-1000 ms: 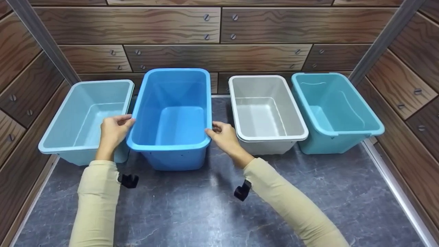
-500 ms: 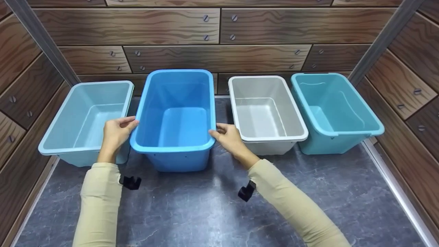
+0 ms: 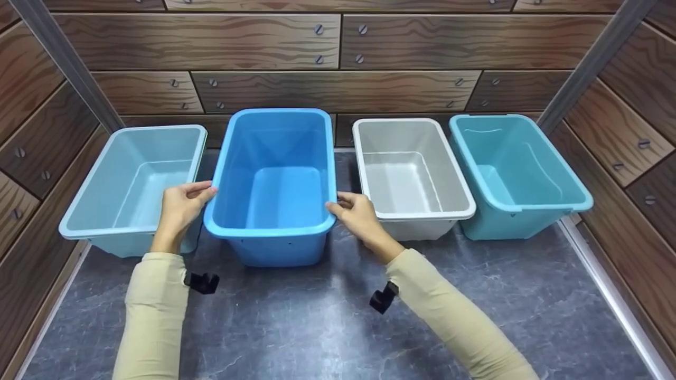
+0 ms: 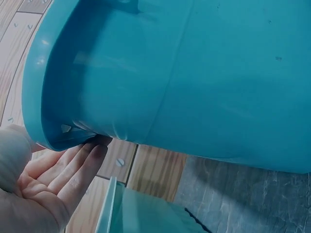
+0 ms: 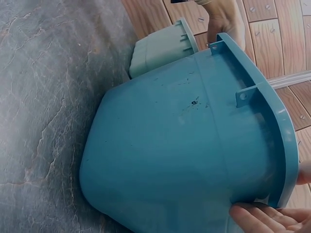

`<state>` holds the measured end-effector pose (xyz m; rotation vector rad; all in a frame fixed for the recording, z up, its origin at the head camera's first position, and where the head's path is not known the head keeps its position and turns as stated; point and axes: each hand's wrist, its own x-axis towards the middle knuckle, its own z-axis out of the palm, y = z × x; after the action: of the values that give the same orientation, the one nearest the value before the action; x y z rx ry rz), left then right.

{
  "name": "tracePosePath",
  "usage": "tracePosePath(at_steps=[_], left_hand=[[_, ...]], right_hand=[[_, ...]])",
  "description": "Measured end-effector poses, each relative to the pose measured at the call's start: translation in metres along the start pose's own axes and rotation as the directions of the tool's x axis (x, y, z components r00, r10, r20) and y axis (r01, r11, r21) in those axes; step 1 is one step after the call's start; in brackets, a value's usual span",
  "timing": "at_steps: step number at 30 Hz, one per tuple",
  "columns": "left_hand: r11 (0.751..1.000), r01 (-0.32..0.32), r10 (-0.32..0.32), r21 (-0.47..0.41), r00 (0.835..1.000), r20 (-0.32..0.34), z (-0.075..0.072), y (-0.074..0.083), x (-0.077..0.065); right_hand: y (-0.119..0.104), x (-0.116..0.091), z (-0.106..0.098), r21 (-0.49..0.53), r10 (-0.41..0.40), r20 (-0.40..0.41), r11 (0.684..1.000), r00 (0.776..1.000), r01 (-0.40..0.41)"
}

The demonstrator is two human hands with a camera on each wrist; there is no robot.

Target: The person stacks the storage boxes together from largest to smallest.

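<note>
At the far left of the counter (image 3: 285, 327) stands a light-blue bin (image 3: 121, 241), mouth up, its long axis running from the person's side toward the plank wall (image 3: 338, 42). Its pale inner walls and floor show, and a second edge lies close beneath its rim.

The left hand (image 3: 180, 208) comes next, in front of that bin's right side. Its fingertips and thumb close narrowly on the left rim of the blue bin; the left wrist view shows its fingers reaching under the lip against the outer wall.

The blue bin (image 3: 282, 250) is second from the left, between the light-blue and white bins. It opens upward, short end toward the person, long axis running back toward the plank wall. Its smooth inner walls and bare floor are in sight. Whether its base rests fully on the counter cannot be told.

The right hand (image 3: 360, 217) pinches the right rim, thumb on top and fingers underneath along the outside.

Just beyond that hand sits the white bin (image 3: 414, 229), also lengthwise front to back, its pale floor visible. Close beside it, the teal bin (image 3: 509, 226) ends the row, mouth up, its long axis running front to back as well.
</note>
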<state>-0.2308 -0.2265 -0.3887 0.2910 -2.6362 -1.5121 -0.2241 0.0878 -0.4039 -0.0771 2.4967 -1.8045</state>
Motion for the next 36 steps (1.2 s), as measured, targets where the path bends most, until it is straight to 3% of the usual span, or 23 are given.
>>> tracePosePath(at_steps=[15, 24, 29, 36], left_hand=[[0.999, -0.045, 0.045, -0.014, 0.998, 0.036, 0.008, 0.005, -0.007], [0.999, -0.004, 0.007, -0.035, 0.996, 0.09, 0.006, 0.006, -0.005], [0.999, -0.003, 0.009, -0.048, 0.993, 0.116, 0.006, 0.005, -0.003], [0.999, 0.009, -0.005, -0.046, 0.995, 0.098, 0.009, 0.003, -0.005]], right_hand=[[0.0, -0.004, -0.013, -0.024, 0.064, -0.016, 0.998, 0.998, -0.064], [-0.004, 0.001, -0.014, -0.125, 0.065, -0.075, 0.989, 0.995, -0.074], [-0.003, 0.004, -0.013, -0.059, 0.046, -0.081, 0.997, 0.996, -0.051], [-0.001, 0.006, -0.011, 0.019, 0.061, -0.068, 0.998, 0.996, -0.06]])
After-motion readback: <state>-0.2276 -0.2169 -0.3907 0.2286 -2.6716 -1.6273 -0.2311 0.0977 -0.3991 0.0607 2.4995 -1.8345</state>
